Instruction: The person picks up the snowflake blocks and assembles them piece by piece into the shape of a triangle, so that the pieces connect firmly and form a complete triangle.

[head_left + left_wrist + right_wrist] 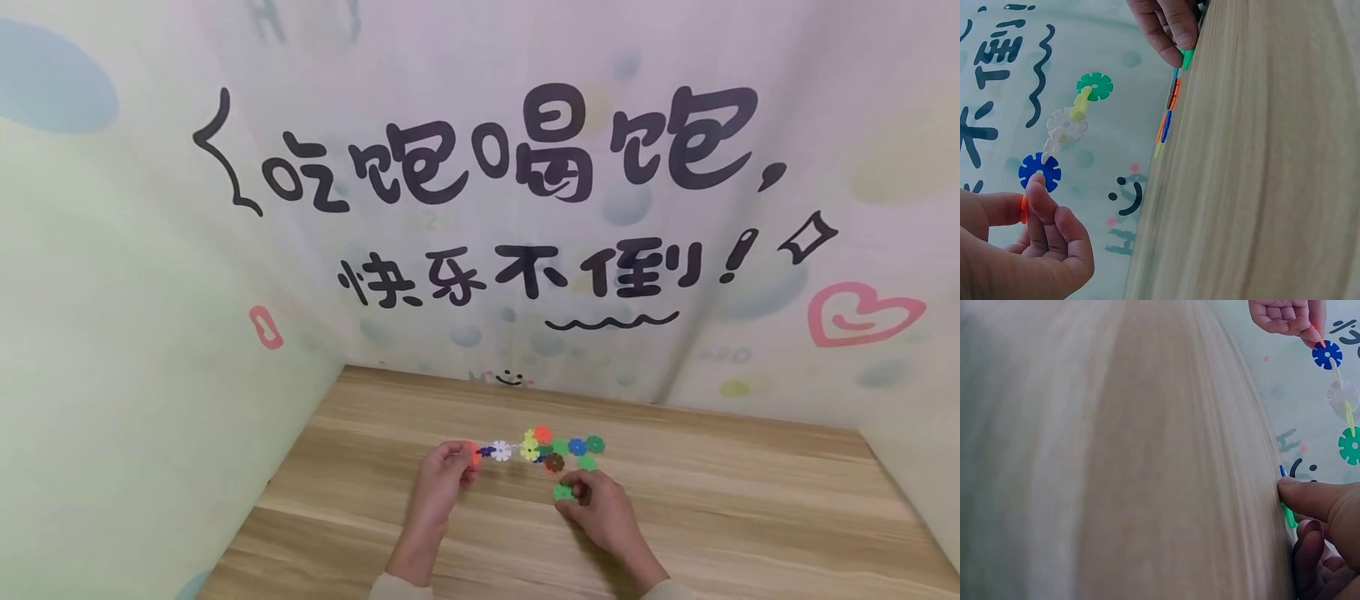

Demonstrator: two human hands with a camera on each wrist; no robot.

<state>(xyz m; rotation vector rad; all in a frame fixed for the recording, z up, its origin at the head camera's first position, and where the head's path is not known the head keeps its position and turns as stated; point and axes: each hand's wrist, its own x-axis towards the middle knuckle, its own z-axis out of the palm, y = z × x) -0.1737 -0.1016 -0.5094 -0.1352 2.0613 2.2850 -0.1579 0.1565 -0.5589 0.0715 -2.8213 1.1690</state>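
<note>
My left hand [441,479] pinches an orange notched plastic disc [1024,209] between thumb and fingers. From it a chain of linked snowflake discs extends above the table: a blue disc [1040,172], a whitish disc [1067,125], a yellow disc [1079,107] and a green disc [1095,86] at the far end. Low over the table, my right hand [603,510] has its thumb and fingers around a light green snowflake disc [562,493]. Fingers partly hide that disc. Just beyond lies a brown disc [554,463].
Several loose discs lie flat on the wooden table [735,508], among them an orange disc [543,434], a blue disc [577,447] and a green disc [596,444]. A printed curtain [465,350] hangs behind the table's back edge, with another pale panel [150,375] at left.
</note>
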